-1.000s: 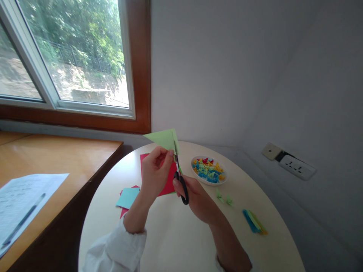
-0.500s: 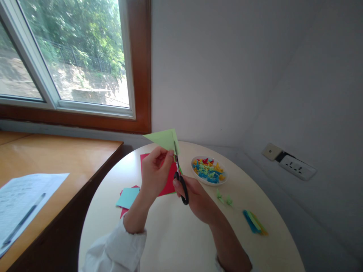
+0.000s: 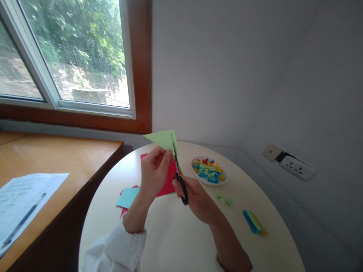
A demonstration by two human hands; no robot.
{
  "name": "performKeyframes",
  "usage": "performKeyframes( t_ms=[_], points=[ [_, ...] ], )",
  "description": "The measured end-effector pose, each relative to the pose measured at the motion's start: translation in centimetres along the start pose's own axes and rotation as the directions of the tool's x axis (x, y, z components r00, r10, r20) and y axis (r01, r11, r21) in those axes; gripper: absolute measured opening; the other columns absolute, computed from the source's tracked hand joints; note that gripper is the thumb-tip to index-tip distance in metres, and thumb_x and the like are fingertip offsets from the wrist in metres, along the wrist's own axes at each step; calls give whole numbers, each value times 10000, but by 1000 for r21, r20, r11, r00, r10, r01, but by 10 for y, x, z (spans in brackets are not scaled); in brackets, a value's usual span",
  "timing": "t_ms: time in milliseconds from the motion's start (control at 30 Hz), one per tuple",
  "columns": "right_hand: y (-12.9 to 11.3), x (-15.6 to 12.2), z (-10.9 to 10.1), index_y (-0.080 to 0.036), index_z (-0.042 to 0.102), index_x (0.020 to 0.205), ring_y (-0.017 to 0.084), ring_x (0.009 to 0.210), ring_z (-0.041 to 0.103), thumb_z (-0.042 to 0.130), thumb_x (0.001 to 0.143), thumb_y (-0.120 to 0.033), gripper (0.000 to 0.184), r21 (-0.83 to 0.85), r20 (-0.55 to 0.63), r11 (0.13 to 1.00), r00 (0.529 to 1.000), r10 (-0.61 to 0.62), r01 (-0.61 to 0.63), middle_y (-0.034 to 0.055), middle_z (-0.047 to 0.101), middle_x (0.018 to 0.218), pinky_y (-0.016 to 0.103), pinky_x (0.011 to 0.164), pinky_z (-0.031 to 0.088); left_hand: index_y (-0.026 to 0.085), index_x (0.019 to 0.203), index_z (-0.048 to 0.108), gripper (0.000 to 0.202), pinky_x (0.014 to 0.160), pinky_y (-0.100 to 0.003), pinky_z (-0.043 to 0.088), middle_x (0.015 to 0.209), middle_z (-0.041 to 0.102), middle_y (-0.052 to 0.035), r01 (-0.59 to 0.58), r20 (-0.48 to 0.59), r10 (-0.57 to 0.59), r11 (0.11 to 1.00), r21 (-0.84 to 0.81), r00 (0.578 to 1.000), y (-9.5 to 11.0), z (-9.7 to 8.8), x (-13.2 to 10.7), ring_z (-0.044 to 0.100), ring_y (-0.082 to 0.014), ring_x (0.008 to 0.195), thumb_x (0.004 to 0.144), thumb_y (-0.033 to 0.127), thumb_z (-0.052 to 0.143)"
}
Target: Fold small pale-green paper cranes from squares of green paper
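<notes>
My left hand (image 3: 155, 170) pinches a light green sheet of paper (image 3: 162, 139) by its lower edge, between thumb and fingers. The paper is folded to a roughly triangular shape and held up above the table. In my right hand (image 3: 197, 194) are black-handled scissors (image 3: 183, 190), their blades pointing up and lying along the right part of the green paper. Below and behind my hands, red paper (image 3: 167, 183) lies on the table, with a green edge showing under it.
On the round cream table (image 3: 176, 241), a white dish (image 3: 224, 183) holds small folded paper pieces. Two green folded pieces (image 3: 229, 201) lie nearby, with coloured strips (image 3: 255, 223) farther right. Light blue paper (image 3: 127, 197) sits at left. A wooden desk (image 3: 85, 158) bears written sheets and a pen (image 3: 25, 217).
The green paper and the scissors have shifted very slightly to the left. Both hands keep their hold; the rest stays as it was.
</notes>
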State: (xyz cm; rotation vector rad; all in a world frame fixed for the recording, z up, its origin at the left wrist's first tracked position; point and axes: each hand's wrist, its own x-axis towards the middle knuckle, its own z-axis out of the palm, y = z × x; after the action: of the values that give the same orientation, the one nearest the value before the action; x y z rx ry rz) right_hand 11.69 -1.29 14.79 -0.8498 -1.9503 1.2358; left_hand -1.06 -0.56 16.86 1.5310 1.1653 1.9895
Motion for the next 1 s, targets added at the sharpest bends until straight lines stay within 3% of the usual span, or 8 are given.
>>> performKeyframes(
  t_ms=[400, 667, 1000],
  points=[
    [-1, 0, 1, -197, 346, 609, 88, 533, 296, 437, 860, -503, 405, -4, 10, 1000, 1000, 14, -14, -55, 329, 574, 253, 494, 236, 175, 604, 559, 212, 541, -212, 441, 546, 574, 27, 71, 5, -72, 975, -210, 997, -11, 0, 2, 543, -98, 538, 779, 291, 585],
    [1, 1, 2, -196, 364, 618, 88, 533, 308, 447, 862, -474, 379, -4, 14, 1000, 1000, 13, -13, -55, 336, 578, 251, 493, 237, 170, 581, 556, 197, 523, -214, 440, 529, 569, 26, 86, -42, -92, 987, -137, 995, -2, 1, 1, 539, -99, 520, 753, 254, 602],
    [-1, 0, 3, -199, 352, 616, 85, 521, 298, 397, 855, -558, 434, -16, 8, 999, 999, 31, -31, -56, 328, 572, 252, 479, 231, 174, 580, 544, 193, 514, -214, 437, 531, 560, 25, 87, -26, -90, 991, -98, 996, 1, 2, 0, 526, -101, 519, 754, 241, 593]
  ],
)
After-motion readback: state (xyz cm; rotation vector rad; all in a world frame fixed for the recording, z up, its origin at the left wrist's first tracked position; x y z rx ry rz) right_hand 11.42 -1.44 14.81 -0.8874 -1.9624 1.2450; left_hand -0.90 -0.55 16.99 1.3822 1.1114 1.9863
